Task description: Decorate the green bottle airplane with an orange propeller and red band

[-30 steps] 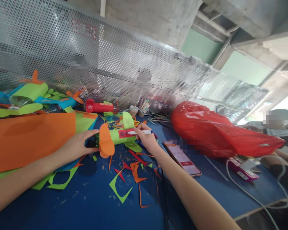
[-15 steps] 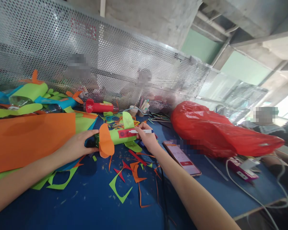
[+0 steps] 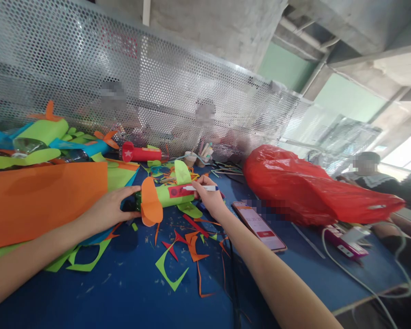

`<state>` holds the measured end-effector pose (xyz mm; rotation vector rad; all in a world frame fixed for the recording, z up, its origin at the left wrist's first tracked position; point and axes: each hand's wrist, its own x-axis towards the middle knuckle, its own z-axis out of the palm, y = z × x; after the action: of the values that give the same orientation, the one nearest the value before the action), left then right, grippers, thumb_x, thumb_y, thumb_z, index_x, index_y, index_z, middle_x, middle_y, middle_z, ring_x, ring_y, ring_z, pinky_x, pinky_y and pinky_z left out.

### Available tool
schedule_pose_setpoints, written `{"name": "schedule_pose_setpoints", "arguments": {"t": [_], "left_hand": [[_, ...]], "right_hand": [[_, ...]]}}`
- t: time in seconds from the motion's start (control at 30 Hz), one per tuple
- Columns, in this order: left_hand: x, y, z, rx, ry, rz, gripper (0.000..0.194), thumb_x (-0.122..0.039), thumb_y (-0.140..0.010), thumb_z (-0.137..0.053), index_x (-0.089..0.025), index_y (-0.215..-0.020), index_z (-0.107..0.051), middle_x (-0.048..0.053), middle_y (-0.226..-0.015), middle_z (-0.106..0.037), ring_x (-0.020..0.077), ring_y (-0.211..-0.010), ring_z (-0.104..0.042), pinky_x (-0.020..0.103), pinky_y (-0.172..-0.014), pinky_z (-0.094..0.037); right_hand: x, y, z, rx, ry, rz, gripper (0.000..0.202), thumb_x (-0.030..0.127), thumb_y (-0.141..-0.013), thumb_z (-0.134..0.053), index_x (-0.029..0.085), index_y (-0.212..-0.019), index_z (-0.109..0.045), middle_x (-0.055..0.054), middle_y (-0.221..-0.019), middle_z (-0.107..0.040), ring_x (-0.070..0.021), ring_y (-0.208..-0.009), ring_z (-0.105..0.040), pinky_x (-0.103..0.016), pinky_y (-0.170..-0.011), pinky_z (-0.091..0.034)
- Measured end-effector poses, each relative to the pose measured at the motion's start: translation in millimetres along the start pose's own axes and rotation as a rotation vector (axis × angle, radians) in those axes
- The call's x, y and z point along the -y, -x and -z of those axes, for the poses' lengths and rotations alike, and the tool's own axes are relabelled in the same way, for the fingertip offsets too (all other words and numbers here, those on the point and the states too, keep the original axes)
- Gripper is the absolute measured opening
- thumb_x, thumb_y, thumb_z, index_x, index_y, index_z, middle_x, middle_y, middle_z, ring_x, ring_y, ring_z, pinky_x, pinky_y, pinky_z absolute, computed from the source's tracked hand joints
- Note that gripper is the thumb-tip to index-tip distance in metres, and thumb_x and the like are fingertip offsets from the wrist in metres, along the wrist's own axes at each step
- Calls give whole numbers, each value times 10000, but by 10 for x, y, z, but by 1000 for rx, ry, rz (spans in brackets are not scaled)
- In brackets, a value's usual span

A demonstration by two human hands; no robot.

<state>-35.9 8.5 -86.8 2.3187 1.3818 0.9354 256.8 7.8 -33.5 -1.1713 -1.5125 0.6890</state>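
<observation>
My left hand [image 3: 121, 205] grips the dark neck end of a bottle craft [image 3: 164, 195] wrapped in lime-green paper, lying on its side on the blue table. An orange paper propeller [image 3: 151, 201] sits near that end, and green paper wings stick out from the body. Between the fingers of my right hand [image 3: 207, 194] is a white marker [image 3: 203, 188] with a dark end. Its tip rests on a red paper strip [image 3: 180, 190] along the body, where dark round marks show. My right fingers lie close to the craft's far end.
Paper scraps [image 3: 193, 246] litter the table [image 3: 123, 292]. Orange sheets [image 3: 48, 196] lie left, with other paper crafts behind. A red bottle craft [image 3: 142, 152] and cups stand at the back. Rightward are a phone [image 3: 260, 226], red plastic bag [image 3: 291, 183], power strip [image 3: 349, 242] and a seated person.
Both hands, the marker and the bottle craft hold almost the same place. The person at the right has shifted slightly to the left.
</observation>
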Motion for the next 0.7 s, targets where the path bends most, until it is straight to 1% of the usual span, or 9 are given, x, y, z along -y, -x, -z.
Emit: {"name": "schedule_pose_setpoints", "arguments": {"t": [0.13,0.27,0.47,0.7], "left_hand": [[-10,-1,9,1,-7,10,634,-568,-710,-689,-322,-1280,-560,65,-1380,-566,383,-1249,-518,540,-1040,-424],[-36,1,24,16,-9,22,652,-575,-716,-675,-288,-1290,-556,59,-1388,-561,399,-1254,-508,546,-1043,-416],[-56,-1,24,6,5,31,649,-569,-696,-693,-282,-1267,-573,88,-1371,-574,391,-1240,-524,533,-1040,-422],[-36,-3,23,19,0,27,664,-569,-710,-680,-265,-1287,-553,88,-1383,-563,373,-1256,-514,516,-1045,-419]], "right_hand": [[-15,-11,-5,10,-5,0,241,366,-736,-621,240,-619,-453,68,-460,-503,-122,-449,-423,-264,-507,-322],[-39,-20,2,-1,-16,2,236,359,-750,-604,241,-621,-446,73,-456,-493,-120,-443,-411,-262,-502,-314],[-43,-21,7,-5,-28,2,229,351,-749,-606,237,-626,-451,71,-449,-496,-119,-439,-414,-260,-496,-316],[-35,-27,23,-8,-38,-5,232,338,-731,-608,234,-609,-441,76,-440,-479,-111,-432,-403,-253,-493,-335]]}}
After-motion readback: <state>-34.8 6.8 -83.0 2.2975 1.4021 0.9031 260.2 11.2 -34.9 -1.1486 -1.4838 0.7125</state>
